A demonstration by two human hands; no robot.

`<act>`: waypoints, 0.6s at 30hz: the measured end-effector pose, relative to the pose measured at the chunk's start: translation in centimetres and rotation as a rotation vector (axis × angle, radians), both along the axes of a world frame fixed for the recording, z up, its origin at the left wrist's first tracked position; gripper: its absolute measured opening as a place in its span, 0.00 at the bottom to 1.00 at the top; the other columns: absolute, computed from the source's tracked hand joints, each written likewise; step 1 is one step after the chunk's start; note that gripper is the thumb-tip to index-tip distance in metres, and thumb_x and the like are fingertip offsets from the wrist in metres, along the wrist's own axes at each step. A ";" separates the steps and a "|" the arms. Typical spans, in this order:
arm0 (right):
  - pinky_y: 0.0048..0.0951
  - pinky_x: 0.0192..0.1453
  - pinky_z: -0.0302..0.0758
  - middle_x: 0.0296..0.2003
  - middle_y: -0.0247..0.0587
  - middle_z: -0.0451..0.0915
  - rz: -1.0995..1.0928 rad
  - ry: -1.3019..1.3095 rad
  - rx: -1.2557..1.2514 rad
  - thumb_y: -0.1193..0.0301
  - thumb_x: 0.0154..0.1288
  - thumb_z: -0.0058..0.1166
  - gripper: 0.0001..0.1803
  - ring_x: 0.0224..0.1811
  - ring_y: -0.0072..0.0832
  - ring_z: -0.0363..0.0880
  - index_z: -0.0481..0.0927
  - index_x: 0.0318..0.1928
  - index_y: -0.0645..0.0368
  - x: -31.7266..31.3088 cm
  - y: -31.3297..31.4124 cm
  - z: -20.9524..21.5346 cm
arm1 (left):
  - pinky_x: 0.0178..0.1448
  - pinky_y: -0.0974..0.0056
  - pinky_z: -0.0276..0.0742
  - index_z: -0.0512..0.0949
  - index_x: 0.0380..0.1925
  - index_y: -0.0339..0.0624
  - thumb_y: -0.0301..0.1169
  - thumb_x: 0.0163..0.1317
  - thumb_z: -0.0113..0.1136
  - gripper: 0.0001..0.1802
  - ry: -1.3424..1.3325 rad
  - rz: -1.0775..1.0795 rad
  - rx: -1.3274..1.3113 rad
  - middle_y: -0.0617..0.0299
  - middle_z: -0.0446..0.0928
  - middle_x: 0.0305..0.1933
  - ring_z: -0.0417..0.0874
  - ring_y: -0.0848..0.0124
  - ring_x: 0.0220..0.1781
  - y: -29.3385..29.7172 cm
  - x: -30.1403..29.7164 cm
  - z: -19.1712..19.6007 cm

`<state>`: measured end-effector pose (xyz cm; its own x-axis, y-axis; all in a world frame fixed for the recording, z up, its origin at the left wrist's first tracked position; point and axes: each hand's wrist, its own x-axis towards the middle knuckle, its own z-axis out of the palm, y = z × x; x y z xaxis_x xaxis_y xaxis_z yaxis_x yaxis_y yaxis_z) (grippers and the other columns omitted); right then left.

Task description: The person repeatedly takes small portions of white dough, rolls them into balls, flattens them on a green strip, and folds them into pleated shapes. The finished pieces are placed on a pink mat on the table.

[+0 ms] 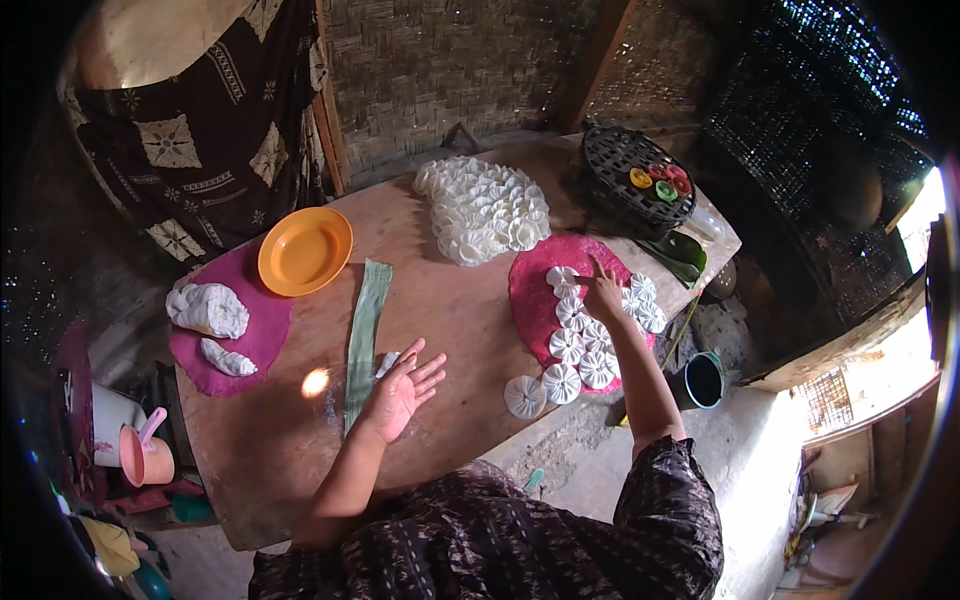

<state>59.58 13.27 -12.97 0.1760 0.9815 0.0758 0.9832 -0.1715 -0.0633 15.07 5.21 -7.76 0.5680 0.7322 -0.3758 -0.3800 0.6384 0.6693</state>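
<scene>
The white round nearest to the right hand lies just to the left of its fingers, on the pink sheet at the right part of the desk. The index finger and the thumb of this hand stand apart; whether they touch the round, I cannot tell. The right hand is clearly the nearer one. This round is flat, with folds spreading from its middle, so it has no long axis and points to no side.

The left hand is open above the desk, palm up, its fingers spread and holding nothing. Just beside it, a small white piece lies against the green strip. The long axis of the strip runs from the far side toward the person, its near end leaning slightly left.
</scene>
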 end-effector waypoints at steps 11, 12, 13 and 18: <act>0.57 0.68 0.61 0.74 0.30 0.55 0.009 0.010 0.033 0.77 0.52 0.52 0.28 0.64 0.48 0.65 0.85 0.51 0.32 -2.8 0.9 3.0 | 0.77 0.56 0.55 0.47 0.75 0.49 0.41 0.70 0.54 0.40 -0.199 0.116 0.087 0.40 0.63 0.71 0.67 0.55 0.72 2.5 2.4 1.0; 0.59 0.69 0.60 0.74 0.30 0.55 0.014 0.052 0.053 0.78 0.52 0.51 0.28 0.65 0.49 0.65 0.85 0.51 0.33 -3.9 0.8 4.5 | 0.77 0.56 0.55 0.45 0.75 0.49 0.42 0.70 0.55 0.41 -0.210 0.117 0.108 0.40 0.62 0.71 0.66 0.55 0.72 2.8 2.9 1.2; 0.60 0.69 0.60 0.74 0.32 0.55 0.064 0.084 0.092 0.78 0.53 0.50 0.27 0.64 0.49 0.65 0.86 0.50 0.35 -5.4 0.7 5.8 | 0.77 0.56 0.55 0.41 0.76 0.49 0.43 0.69 0.56 0.44 -0.220 0.117 0.125 0.39 0.61 0.71 0.66 0.55 0.72 3.1 3.3 1.3; 0.46 0.59 0.67 0.70 0.41 0.60 0.517 0.260 0.286 0.82 0.53 0.47 0.25 0.55 0.47 0.68 0.88 0.46 0.46 -15.3 -2.9 9.1 | 0.69 0.59 0.67 0.59 0.67 0.53 0.41 0.70 0.55 0.29 -0.212 0.240 0.007 0.45 0.76 0.58 0.78 0.58 0.62 5.2 4.8 0.7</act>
